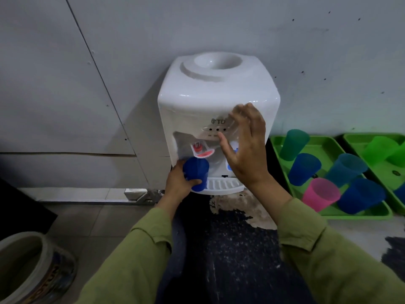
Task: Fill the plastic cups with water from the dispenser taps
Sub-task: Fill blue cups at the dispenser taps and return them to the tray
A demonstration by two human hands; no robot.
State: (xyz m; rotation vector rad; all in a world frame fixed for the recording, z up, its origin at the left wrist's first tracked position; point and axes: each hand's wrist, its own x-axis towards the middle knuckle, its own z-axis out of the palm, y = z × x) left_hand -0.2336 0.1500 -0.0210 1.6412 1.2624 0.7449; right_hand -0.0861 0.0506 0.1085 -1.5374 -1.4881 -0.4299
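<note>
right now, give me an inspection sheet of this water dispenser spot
surface: dark speckled top, pale worn patch by the dispenser
job's things: blue cup under the red tap, by the drip tray; blue tap mostly hidden; five cups in the tray, more in the second tray
clutter: pot at lower left
hands: left hand grips the blue cup; right hand open, in front of the dispenser's panel
cables: nothing seen
surroundings: grey wall, tiled floor
</note>
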